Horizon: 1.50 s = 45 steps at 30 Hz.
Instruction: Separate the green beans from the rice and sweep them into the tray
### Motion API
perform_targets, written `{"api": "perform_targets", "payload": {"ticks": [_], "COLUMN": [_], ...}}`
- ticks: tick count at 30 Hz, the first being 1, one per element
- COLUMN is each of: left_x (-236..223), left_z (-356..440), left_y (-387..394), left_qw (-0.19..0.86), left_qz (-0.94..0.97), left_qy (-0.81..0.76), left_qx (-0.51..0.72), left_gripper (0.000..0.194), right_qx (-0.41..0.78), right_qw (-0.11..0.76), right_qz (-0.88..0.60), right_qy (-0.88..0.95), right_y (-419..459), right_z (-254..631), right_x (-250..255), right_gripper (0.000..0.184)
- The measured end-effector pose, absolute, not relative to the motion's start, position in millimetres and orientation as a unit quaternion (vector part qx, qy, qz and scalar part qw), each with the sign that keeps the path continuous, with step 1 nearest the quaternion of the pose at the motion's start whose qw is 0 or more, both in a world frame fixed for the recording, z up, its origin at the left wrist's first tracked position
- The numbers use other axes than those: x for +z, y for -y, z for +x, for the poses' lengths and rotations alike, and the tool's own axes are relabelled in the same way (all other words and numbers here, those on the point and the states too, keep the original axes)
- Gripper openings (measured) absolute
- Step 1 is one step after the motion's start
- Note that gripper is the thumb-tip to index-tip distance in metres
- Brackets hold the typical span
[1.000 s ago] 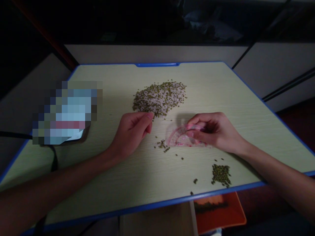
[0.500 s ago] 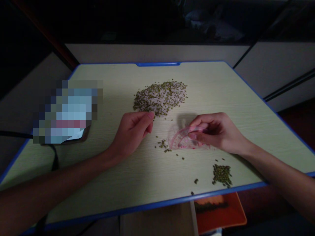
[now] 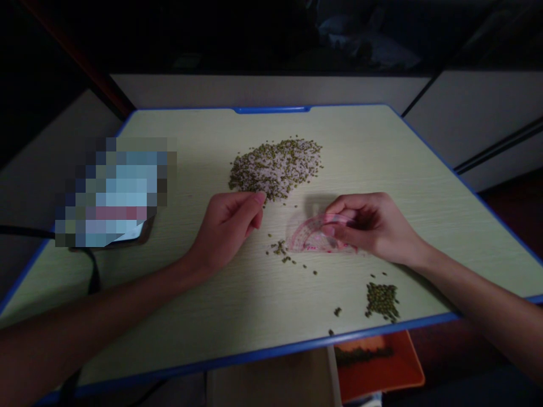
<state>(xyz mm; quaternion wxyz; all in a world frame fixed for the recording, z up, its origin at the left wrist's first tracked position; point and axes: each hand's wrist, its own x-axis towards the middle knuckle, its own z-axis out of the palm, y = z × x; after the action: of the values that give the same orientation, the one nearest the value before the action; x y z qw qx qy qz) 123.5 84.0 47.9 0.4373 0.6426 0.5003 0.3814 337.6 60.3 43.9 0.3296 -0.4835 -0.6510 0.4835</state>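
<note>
My right hand (image 3: pixel 369 226) pinches a clear protractor (image 3: pixel 309 234) with pink markings between thumb and fingers, its flat edge towards me. Left of the protractor lies a small scatter of green beans (image 3: pixel 279 247), with a few strays in front. My left hand (image 3: pixel 231 226) is closed, thumb pressed on curled fingers; anything inside is hidden. It rests at the near edge of a mixed pile (image 3: pixel 275 167) of green beans and pale grains that look like rice. A separate heap of green beans (image 3: pixel 382 299) sits near the table's front edge, nearer me than my right hand.
The pale tabletop (image 3: pixel 190 328) has a blue rim. At the left lies a pixelated device (image 3: pixel 127 192) with a dark cable. Below the front edge are an open drawer (image 3: pixel 275 379) and an orange item (image 3: pixel 377 367). Cabinets stand behind the table.
The protractor has shifted slightly left and away from me, with its flat edge a little higher in view. My left hand and the bean piles look practically unchanged.
</note>
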Motion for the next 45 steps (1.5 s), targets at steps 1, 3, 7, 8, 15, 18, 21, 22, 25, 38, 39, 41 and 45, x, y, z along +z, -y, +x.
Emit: {"api": "perform_targets", "payload": {"ticks": [1, 3, 7, 8, 15, 18, 21, 22, 25, 38, 39, 41, 45], "left_x": [48.2, 48.7, 49.2, 49.2, 48.8, 49.3, 50.5, 50.8, 51.3, 51.5, 51.5, 51.6, 51.6], "left_z": [123.7, 124.1, 124.7, 124.6, 124.0, 124.4, 125.1, 125.3, 125.5, 125.6, 125.6, 125.5, 125.3], "left_y": [-84.1, -84.0, -83.7, -83.6, -83.1, -82.6, -82.2, -82.1, -82.0, -82.2, -82.3, -82.3, -81.9], "left_qw": [0.436, 0.434, 0.437, 0.437, 0.437, 0.437, 0.438, 0.438, 0.439, 0.433, 0.433, 0.434, 0.435], "left_qz": [0.643, 0.643, 0.643, 0.643, 0.641, 0.639, 0.637, 0.637, 0.636, 0.636, 0.636, 0.636, 0.637], "left_qy": [-0.502, -0.505, -0.5, -0.499, -0.505, -0.509, -0.511, -0.512, -0.515, -0.52, -0.52, -0.52, -0.521], "left_qx": [0.38, 0.379, 0.382, 0.382, 0.378, 0.376, 0.375, 0.375, 0.372, 0.37, 0.37, 0.369, 0.366], "left_gripper": [0.036, 0.036, 0.036, 0.036, 0.037, 0.037, 0.037, 0.037, 0.037, 0.036, 0.037, 0.037, 0.036], "right_qx": [0.483, 0.483, 0.482, 0.482, 0.497, 0.493, 0.485, 0.483, 0.482, 0.502, 0.501, 0.5, 0.498], "right_qw": [0.332, 0.337, 0.353, 0.356, 0.334, 0.331, 0.335, 0.339, 0.346, 0.344, 0.344, 0.34, 0.33], "right_qz": [-0.484, -0.484, -0.483, -0.483, -0.478, -0.479, -0.485, -0.487, -0.492, -0.484, -0.485, -0.486, -0.485], "right_qy": [0.649, 0.647, 0.64, 0.639, 0.642, 0.646, 0.646, 0.644, 0.637, 0.628, 0.629, 0.631, 0.639], "right_y": [-60.4, -60.3, -59.9, -59.8, -59.3, -58.6, -58.2, -58.2, -58.9, -59.7, -59.6, -59.6, -59.1], "right_z": [337.1, 336.5, 336.9, 337.2, 337.7, 336.7, 335.9, 335.8, 335.7, 333.7, 333.7, 334.0, 335.6], "right_x": [43.7, 43.4, 43.2, 43.2, 45.1, 45.7, 45.5, 45.3, 44.5, 43.4, 43.8, 44.5, 45.7], "right_gripper": [0.008, 0.007, 0.008, 0.008, 0.012, 0.012, 0.01, 0.01, 0.012, 0.021, 0.021, 0.02, 0.015]}}
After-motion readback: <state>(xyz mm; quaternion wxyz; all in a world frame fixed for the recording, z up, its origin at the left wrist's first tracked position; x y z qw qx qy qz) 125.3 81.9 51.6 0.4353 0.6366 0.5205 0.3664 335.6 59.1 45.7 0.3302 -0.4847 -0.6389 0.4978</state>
